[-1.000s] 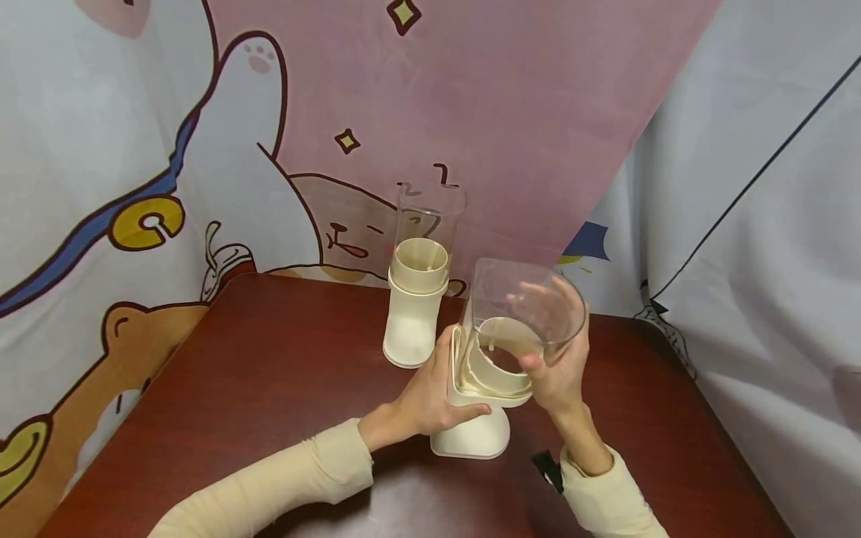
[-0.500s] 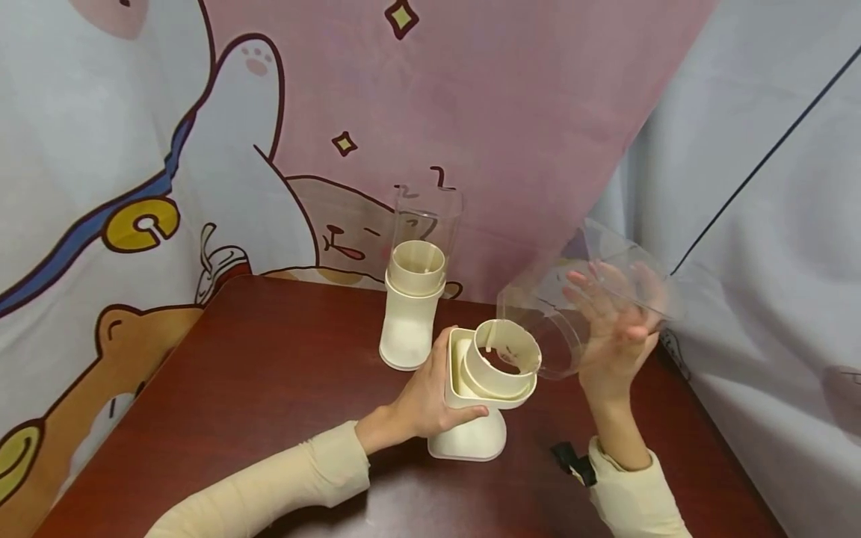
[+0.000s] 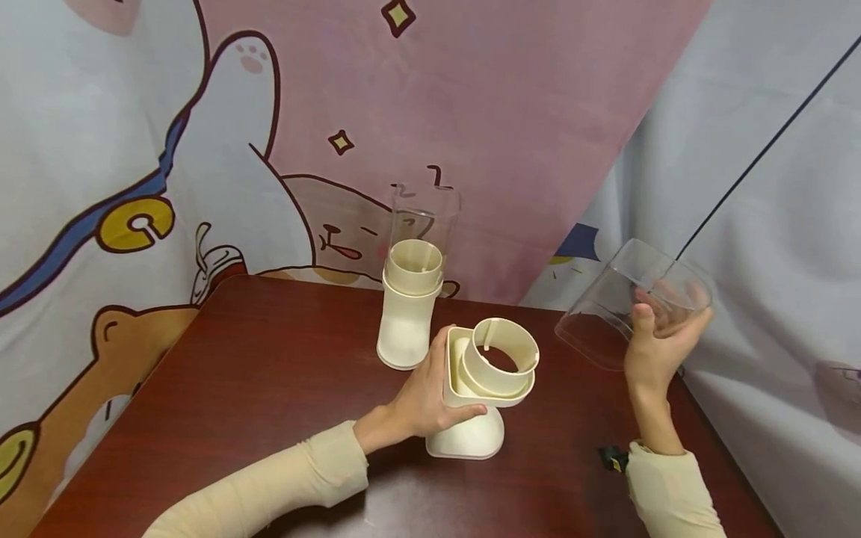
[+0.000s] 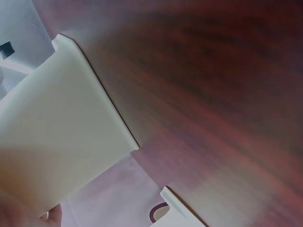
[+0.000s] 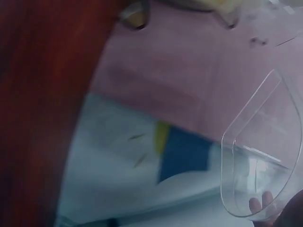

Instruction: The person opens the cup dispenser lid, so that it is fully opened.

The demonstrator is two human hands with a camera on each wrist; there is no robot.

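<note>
The left hand (image 3: 420,396) grips the side of a cream stand (image 3: 467,437) whose wide top carries a round collar (image 3: 501,359). In the left wrist view the cream stand's side (image 4: 71,118) fills the left, with part of the left hand (image 4: 28,215) at the lower corner. Off to the right, the right hand (image 3: 662,351) holds a clear container (image 3: 605,306), tilted, above the table's right side and apart from the stand. The right wrist view shows the clear container's rim (image 5: 228,175) with fingertips (image 5: 255,205) of the right hand around it.
Behind the stand, a second cream stand (image 3: 406,329) stands upright with a clear cylinder (image 3: 424,217) on top. A small black item (image 3: 612,458) is beside the right sleeve. Patterned cloth (image 3: 504,112) hangs around the dark red table (image 3: 282,359).
The right hand has lifted the clear container off the left-held stand and moved it rightward, turning it. The left hand keeps its grip on the stand, which stays nearly in place.
</note>
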